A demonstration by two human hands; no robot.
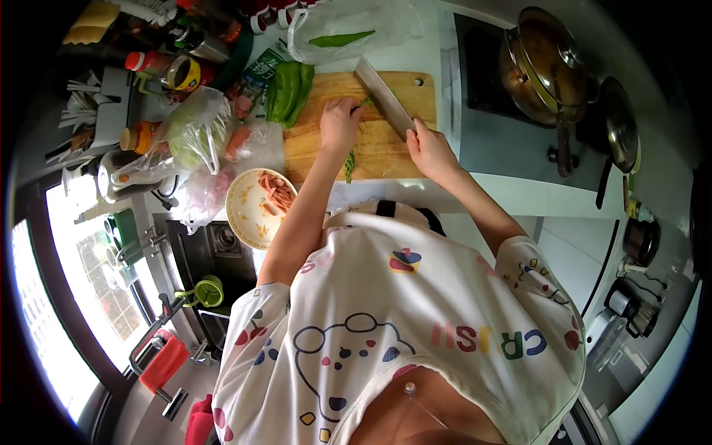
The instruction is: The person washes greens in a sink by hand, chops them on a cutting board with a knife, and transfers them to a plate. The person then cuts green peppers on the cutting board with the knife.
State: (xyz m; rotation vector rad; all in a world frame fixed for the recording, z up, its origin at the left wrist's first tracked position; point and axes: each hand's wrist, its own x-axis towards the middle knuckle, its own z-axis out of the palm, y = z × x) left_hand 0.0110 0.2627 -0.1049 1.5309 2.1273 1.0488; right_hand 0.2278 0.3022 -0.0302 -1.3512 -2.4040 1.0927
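green pepper pieces (349, 166) lie on the wooden cutting board (393, 165), just beside the wrist of the left hand (341, 122). the cleaver (384, 99) is held by the right hand (432, 152), with fingers wrapped around its handle. the left fingers are curled low over the board near the blade; whether anything is pinched beneath them cannot be told. for safe, even cuts, the left fingertips are best tucked behind the knuckles, the blade is best guided upright, and the whole green peppers (289, 93) are best left outside its path.
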